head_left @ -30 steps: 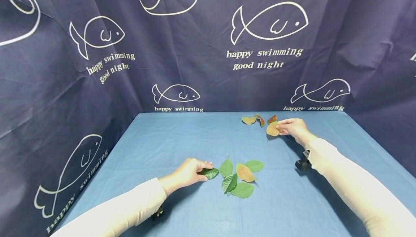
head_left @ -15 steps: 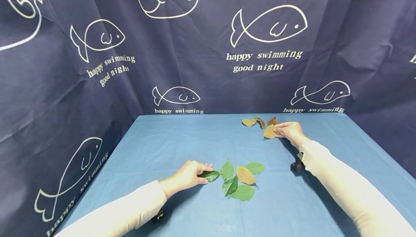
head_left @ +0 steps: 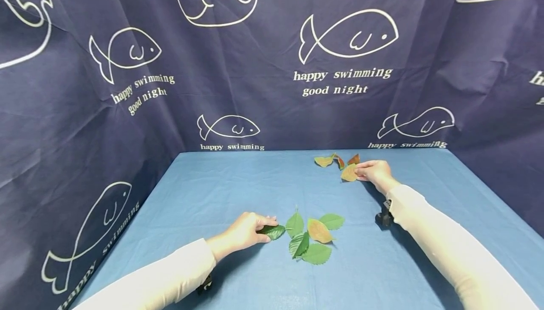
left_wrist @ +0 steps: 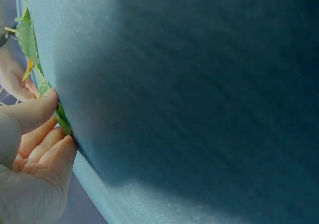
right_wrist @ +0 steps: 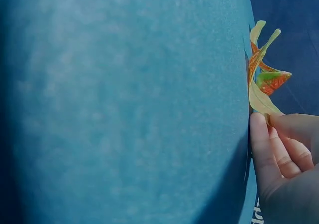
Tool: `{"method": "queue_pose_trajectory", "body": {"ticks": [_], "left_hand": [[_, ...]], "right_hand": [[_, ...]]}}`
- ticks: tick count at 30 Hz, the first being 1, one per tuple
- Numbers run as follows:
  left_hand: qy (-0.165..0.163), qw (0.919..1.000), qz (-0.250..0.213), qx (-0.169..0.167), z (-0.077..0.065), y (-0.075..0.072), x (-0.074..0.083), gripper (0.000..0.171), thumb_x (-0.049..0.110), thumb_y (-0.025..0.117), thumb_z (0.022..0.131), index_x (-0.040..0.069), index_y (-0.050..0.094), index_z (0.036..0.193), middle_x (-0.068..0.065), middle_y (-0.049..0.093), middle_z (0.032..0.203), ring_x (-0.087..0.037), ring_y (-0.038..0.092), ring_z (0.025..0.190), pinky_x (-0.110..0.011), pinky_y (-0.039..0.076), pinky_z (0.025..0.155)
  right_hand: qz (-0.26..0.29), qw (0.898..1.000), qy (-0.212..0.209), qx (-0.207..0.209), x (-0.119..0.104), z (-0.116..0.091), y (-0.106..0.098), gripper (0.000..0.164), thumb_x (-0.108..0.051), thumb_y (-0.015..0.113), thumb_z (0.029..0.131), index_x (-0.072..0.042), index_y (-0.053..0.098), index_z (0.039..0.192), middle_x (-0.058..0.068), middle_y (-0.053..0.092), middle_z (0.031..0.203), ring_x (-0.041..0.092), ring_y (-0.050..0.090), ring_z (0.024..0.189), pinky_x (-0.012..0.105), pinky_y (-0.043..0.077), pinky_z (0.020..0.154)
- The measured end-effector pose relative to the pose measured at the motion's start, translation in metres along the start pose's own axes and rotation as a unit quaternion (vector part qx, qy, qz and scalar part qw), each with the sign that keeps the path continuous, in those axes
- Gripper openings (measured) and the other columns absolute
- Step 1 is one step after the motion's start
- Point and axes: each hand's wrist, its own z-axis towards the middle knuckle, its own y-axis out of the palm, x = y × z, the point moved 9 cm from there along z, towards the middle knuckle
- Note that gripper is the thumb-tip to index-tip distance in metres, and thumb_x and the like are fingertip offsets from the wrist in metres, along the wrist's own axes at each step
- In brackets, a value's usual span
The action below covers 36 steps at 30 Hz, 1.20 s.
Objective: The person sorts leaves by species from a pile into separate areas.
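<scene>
Between thumb and fingers my left hand (head_left: pixel 246 230) pinches a dark green leaf (head_left: pixel 274 231) at the left of a loose cluster. In the left wrist view this green leaf (left_wrist: pixel 62 118) shows edge-on by the fingertips. The cluster holds several green leaves (head_left: pixel 316 254) and one orange-yellow leaf (head_left: pixel 319 231). Farther back on the right, my right hand (head_left: pixel 376 173) pinches a yellow-orange leaf (head_left: pixel 349 172) by its right end, low over the cloth. The right wrist view shows that yellowish leaf (right_wrist: pixel 262 99) at the thumb and fingertips.
A blue cloth (head_left: pixel 229 182) covers the table. Behind the right hand's leaf lie a yellow leaf (head_left: pixel 324 161), a curled red-and-yellow leaf (head_left: pixel 339 161) and a reddish leaf (head_left: pixel 353 159). A dark curtain (head_left: pixel 272 64) printed with white fish stands behind and at the sides.
My right hand has drawn its yellow-orange leaf a little to the left and nearer. My left hand stays on its green leaf almost unmoved. The head view has shifted slightly.
</scene>
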Motion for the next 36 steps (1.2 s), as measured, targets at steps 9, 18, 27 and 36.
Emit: {"method": "queue_pose_trajectory", "body": {"ticks": [9, 18, 27, 36], "left_hand": [[0.01, 0.9998, 0.014, 0.003, 0.002, 0.0, -0.002, 0.042, 0.009, 0.076, 0.082, 0.011, 0.068, 0.123, -0.008, 0.06, 0.133, -0.025, 0.053, 0.128, -0.041, 0.049, 0.1], [0.01, 0.9999, 0.01, 0.002, 0.004, 0.001, -0.003, 0.043, 0.009, 0.075, 0.083, 0.011, 0.068, 0.125, -0.009, 0.059, 0.135, -0.026, 0.052, 0.129, -0.04, 0.049, 0.1], [0.014, 0.9996, 0.023, 0.002, 0.004, 0.002, -0.002, 0.043, 0.01, 0.076, 0.082, 0.012, 0.068, 0.124, -0.008, 0.06, 0.133, -0.025, 0.053, 0.128, -0.04, 0.049, 0.1], [0.004, 0.9999, 0.016, 0.001, 0.003, 0.003, -0.004, 0.042, 0.009, 0.075, 0.083, 0.011, 0.068, 0.125, -0.009, 0.059, 0.135, -0.026, 0.052, 0.129, -0.041, 0.049, 0.1]], "right_hand": [[-0.047, 0.999, 0.008, 0.009, 0.001, 0.002, -0.002, 0.036, 0.004, 0.063, 0.088, 0.02, 0.057, 0.121, 0.003, 0.072, 0.082, 0.004, 0.068, 0.065, 0.025, 0.06, 0.07], [-0.054, 0.998, 0.0, 0.011, -0.001, 0.005, -0.004, 0.034, 0.006, 0.059, 0.09, 0.02, 0.056, 0.121, 0.003, 0.071, 0.08, 0.005, 0.069, 0.065, 0.025, 0.059, 0.069], [-0.029, 1.0, 0.002, 0.005, -0.003, 0.0, -0.014, 0.039, 0.005, 0.06, 0.09, 0.021, 0.053, 0.125, 0.003, 0.071, 0.079, 0.007, 0.07, 0.065, 0.028, 0.06, 0.074], [0.013, 1.0, -0.02, -0.01, -0.018, -0.008, -0.019, 0.042, 0.004, 0.057, 0.092, 0.023, 0.048, 0.128, -0.004, 0.071, 0.071, 0.007, 0.071, 0.068, 0.032, 0.058, 0.08]]}}
